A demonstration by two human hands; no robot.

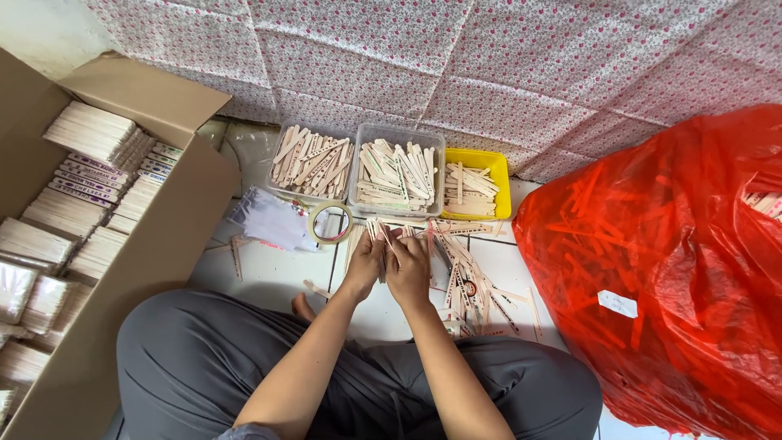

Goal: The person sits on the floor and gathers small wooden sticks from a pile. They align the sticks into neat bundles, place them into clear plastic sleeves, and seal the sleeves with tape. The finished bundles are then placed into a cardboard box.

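Grey-trousered crossed legs [204, 358] fill the foreground; the person sits on the white tiled floor [269, 273]. Left hand [364, 262] and right hand [409, 269] are pressed together, both clasped around a fanned bundle of flat pale wooden sticks [381, 235]. Loose sticks [476, 273] lie just right of the hands. Beyond: roll of clear tape [330, 222], two clear plastic tubs [397, 171] and a yellow tray [489, 163] holding sticks. Left: open cardboard box [155, 244] of bundles. Right: red plastic bag [676, 277].
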